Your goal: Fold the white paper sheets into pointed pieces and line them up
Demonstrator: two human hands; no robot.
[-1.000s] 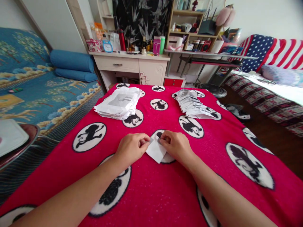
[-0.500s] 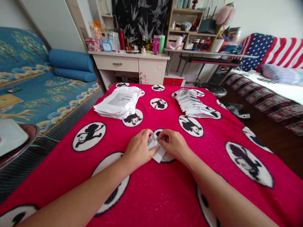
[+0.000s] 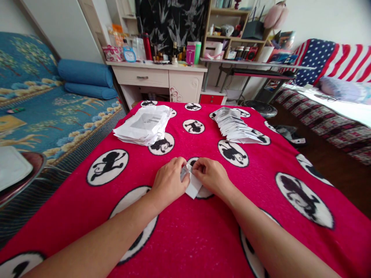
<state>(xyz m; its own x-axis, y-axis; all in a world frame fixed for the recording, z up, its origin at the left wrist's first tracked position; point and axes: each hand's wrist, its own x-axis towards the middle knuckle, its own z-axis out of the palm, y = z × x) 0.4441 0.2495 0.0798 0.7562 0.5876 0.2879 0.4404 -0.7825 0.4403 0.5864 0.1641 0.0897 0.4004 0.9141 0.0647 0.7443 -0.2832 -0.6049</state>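
A small folded sheet of white paper (image 3: 193, 188) lies on the red cloth, between my two hands. My left hand (image 3: 171, 178) pinches its left side, the thumb bent in over the paper. From the right, my right hand (image 3: 211, 174) grips the upper edge between thumb and curled fingers. My fingers hide part of the folds. Beyond my left hand rests a loose stack of paper sheets (image 3: 145, 124), the top one with a grey printed block. Farther right is a long fanned row of folded papers (image 3: 235, 126).
The red cloth (image 3: 185, 235) with black monkey figures in white ovals covers the table. At the left stands a round tray (image 3: 37, 166) with a white object on it. A blue patterned sofa (image 3: 58, 116) is beyond it; a cream dresser (image 3: 145, 77) stands behind the table.
My left thumb has moved up and in along the folded paper, uncovering more of its lower part. My right hand stays nearly in place. The view has shifted very slightly.
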